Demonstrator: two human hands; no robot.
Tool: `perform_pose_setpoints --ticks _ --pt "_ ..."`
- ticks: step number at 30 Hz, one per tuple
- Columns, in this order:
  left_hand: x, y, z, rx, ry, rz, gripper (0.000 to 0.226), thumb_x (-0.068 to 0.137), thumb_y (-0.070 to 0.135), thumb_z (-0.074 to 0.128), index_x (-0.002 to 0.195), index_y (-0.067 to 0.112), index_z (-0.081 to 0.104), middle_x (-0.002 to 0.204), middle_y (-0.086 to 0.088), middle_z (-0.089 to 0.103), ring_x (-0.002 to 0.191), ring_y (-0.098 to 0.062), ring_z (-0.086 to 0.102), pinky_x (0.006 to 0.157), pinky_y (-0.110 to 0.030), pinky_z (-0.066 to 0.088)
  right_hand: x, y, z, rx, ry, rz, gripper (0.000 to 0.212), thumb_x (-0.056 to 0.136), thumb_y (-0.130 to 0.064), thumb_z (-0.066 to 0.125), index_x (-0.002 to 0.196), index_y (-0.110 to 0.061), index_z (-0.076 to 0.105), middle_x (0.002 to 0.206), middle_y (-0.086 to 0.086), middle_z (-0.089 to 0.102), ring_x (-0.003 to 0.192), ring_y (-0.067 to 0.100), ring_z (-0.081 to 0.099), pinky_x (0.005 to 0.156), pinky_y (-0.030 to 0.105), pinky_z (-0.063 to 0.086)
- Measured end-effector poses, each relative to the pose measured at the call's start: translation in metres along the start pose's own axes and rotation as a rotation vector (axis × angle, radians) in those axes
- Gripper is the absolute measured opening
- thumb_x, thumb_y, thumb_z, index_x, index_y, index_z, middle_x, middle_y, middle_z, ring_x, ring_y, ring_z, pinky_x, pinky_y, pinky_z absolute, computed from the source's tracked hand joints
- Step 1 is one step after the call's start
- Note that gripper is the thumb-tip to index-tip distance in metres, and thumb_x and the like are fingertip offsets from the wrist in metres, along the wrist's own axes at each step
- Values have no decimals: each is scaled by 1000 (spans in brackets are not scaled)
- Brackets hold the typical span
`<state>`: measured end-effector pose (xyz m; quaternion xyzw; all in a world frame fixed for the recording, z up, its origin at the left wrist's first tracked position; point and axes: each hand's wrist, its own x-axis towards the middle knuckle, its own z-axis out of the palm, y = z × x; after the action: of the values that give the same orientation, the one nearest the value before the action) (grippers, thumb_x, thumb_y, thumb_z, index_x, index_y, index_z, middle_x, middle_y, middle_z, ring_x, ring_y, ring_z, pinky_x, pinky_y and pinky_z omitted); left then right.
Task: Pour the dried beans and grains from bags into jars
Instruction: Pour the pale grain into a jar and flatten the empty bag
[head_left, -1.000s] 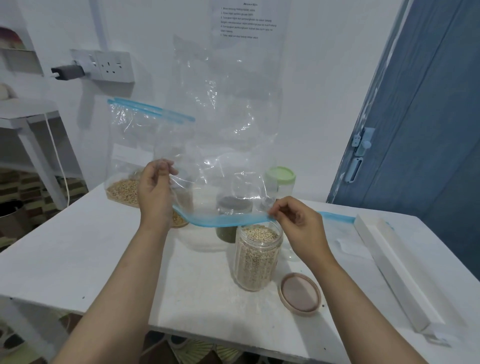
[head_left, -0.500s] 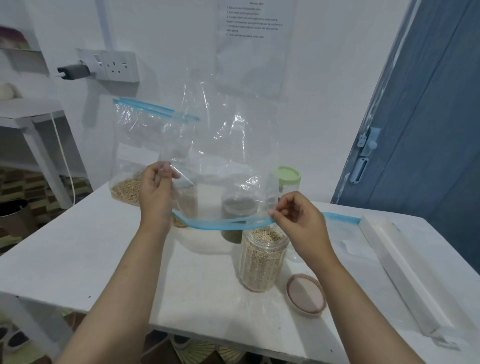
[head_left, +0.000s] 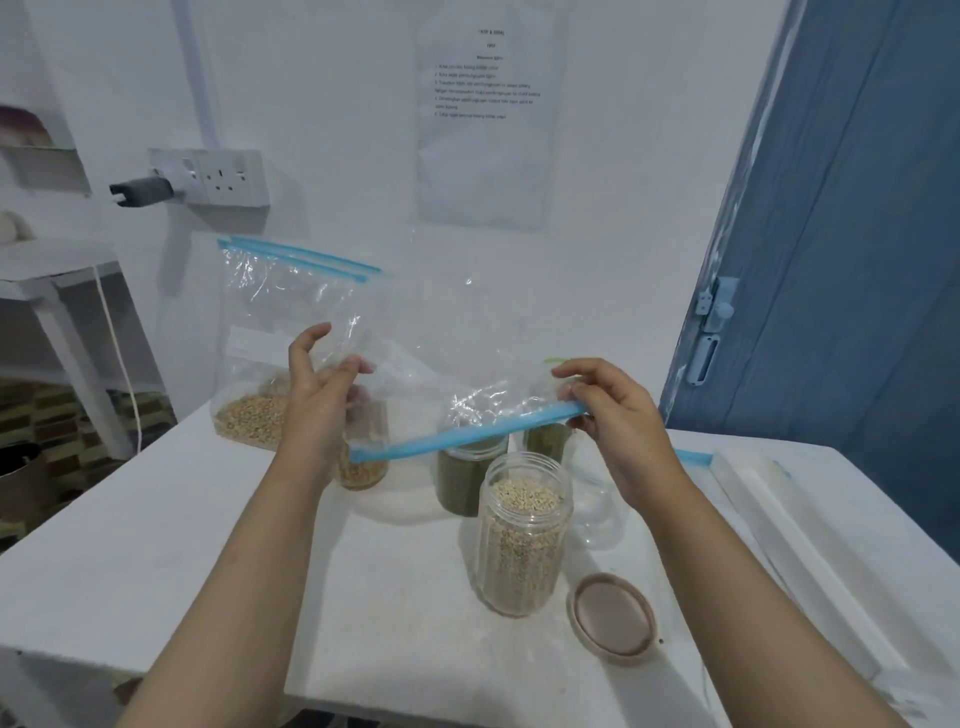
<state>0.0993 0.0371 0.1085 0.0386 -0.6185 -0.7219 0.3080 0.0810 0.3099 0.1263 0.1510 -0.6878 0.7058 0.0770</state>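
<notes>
I hold an empty clear zip bag (head_left: 467, 332) upside down over the table, its blue zip strip (head_left: 467, 436) hanging lowest. My left hand (head_left: 317, 395) pinches the bag's left side. My right hand (head_left: 613, 415) pinches the right end of the zip strip. Below stands an open clear jar (head_left: 522, 535) filled with pale grain, its brown lid (head_left: 613, 616) lying beside it. Behind it are a jar of green beans (head_left: 462, 478), a jar of tan grain (head_left: 363, 457) and another green-filled jar (head_left: 545, 441).
A second zip bag (head_left: 260, 364) holding tan grain leans against the wall at back left. An empty clear jar (head_left: 597, 514) sits right of the full one. A long white box (head_left: 795, 556) lies along the table's right side. A blue door (head_left: 841, 260) is at right.
The bag has dropped lower and folded toward me. My right hand lifted its end of the zip strip, so the strip now slants up to the right. The view also moved closer.
</notes>
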Motion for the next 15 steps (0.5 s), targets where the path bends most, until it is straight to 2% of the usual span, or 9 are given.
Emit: perform_pose_setpoints --ticks 3,6,9,11,12,13,14,15 --pt "3 7 4 -1 2 -46 35 102 19 50 125 45 43 86 6 64 50 -4 46 48 -18 42 6 -6 -4 273 -55 110 32 100 -6 41 97 -10 72 91 3 70 84 16 61 69 27 47" --pt "11 14 5 -163 -87 -180 20 104 26 47 118 39 54 89 1 63 51 -6 53 50 -19 49 14 -12 -14 469 -153 141 42 97 -8 31 117 -7 68 109 11 69 90 21 64 73 28 46" --pt "24 23 9 -254 -198 -284 19 102 33 47 113 36 63 92 -4 66 66 -14 64 57 -23 56 25 -18 -17 307 -51 -9 41 97 6 40 118 -17 67 113 3 71 95 16 66 77 27 48" --pt "29 29 14 -373 -239 -360 21 97 27 52 107 27 71 92 -9 68 69 -21 66 57 -23 58 32 -28 -16 191 54 -128 29 99 -2 53 115 -22 68 104 -5 73 91 11 67 77 24 50" --pt "32 32 18 -447 -265 -377 21 88 25 60 103 20 74 94 -13 68 70 -24 68 58 -25 59 36 -34 -16 154 96 -184 25 99 -5 56 113 -22 69 98 -7 73 88 9 67 76 21 50" --pt "34 34 22 -507 -292 -378 31 74 27 71 102 15 75 99 -15 69 74 -25 70 62 -27 60 39 -41 -15 132 139 -231 23 98 -6 56 110 -21 69 94 -6 73 85 7 67 74 18 50" --pt "36 34 25 -527 -313 -374 50 61 27 80 107 10 73 103 -15 71 80 -25 72 68 -30 61 42 -48 -15 124 188 -271 22 98 -4 56 107 -20 70 91 -4 73 83 6 67 73 16 49" --pt "38 35 28 -540 -332 -369 62 59 24 81 117 6 67 107 -13 73 86 -23 73 74 -32 61 46 -55 -16 122 243 -310 22 98 -4 57 102 -20 71 87 -2 72 80 5 66 73 15 49"
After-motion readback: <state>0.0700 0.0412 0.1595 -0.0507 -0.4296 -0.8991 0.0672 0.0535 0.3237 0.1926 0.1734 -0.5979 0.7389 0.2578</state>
